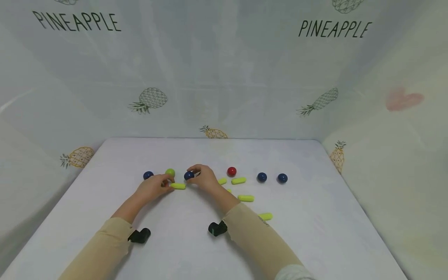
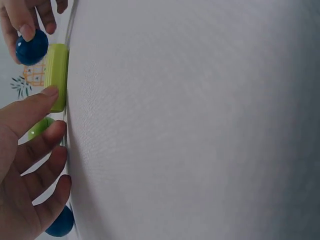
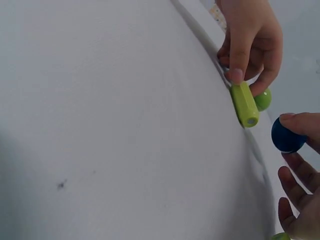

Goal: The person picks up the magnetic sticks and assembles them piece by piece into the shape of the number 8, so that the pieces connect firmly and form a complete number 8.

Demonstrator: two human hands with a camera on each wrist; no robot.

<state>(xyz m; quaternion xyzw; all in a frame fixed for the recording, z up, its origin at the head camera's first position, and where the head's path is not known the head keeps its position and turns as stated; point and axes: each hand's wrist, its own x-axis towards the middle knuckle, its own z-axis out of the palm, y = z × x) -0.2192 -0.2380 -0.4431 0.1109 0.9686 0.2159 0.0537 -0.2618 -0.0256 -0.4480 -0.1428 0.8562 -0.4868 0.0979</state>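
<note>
My left hand (image 1: pixel 152 189) pinches the left end of a yellow-green stick (image 1: pixel 178 186) between thumb and index finger; the left wrist view shows the thumb (image 2: pixel 45 97) against the stick (image 2: pixel 57 70). Just to the right, a dark blue ball (image 1: pixel 189 175) is gripped by the thumb and a finger of my right hand (image 1: pixel 206 181). The right wrist view shows this ball (image 3: pixel 288 137) apart from the stick (image 3: pixel 245 105). A green ball (image 1: pixel 170 172) lies behind the stick, and another blue ball (image 1: pixel 148 175) is beyond my left hand, partly hidden by it.
Right of my right hand are a red ball (image 1: pixel 231 171), two blue balls (image 1: pixel 261 177) and several yellow-green sticks (image 1: pixel 246 198), some partly hidden by my right arm. They lie on a white table (image 1: pixel 315 233) before a pineapple-print curtain (image 1: pixel 224 77).
</note>
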